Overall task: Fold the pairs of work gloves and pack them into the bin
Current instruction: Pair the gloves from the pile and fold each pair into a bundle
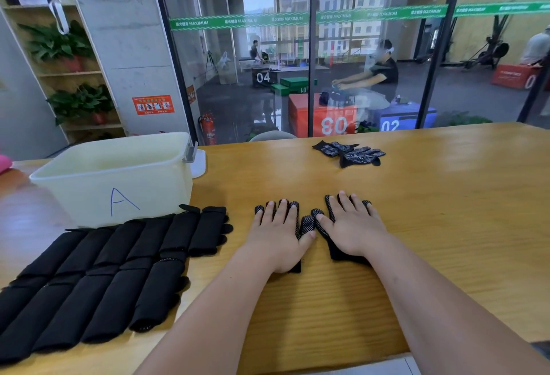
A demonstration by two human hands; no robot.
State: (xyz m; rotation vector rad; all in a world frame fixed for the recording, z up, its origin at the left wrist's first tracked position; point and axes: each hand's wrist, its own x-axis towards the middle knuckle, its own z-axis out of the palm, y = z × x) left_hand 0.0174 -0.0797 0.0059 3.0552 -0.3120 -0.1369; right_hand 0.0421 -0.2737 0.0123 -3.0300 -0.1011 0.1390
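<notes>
The pair of gloves (307, 223) lies at the table's middle, one glove under each palm. My left hand (279, 237) and right hand (355, 231) press flat, fingers straight, gripping nothing. I'd smooth both, then stack them evenly before folding. Folded gloves (104, 270) crowd eight o'clock and the bin (119, 184) sits at ten. Bare table (446, 225) opens toward three.

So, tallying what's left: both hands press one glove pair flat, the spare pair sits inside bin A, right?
No: the head view shows the spare pair on the table, not inside bin A. Left hand and right hand do press one pair.
</notes>
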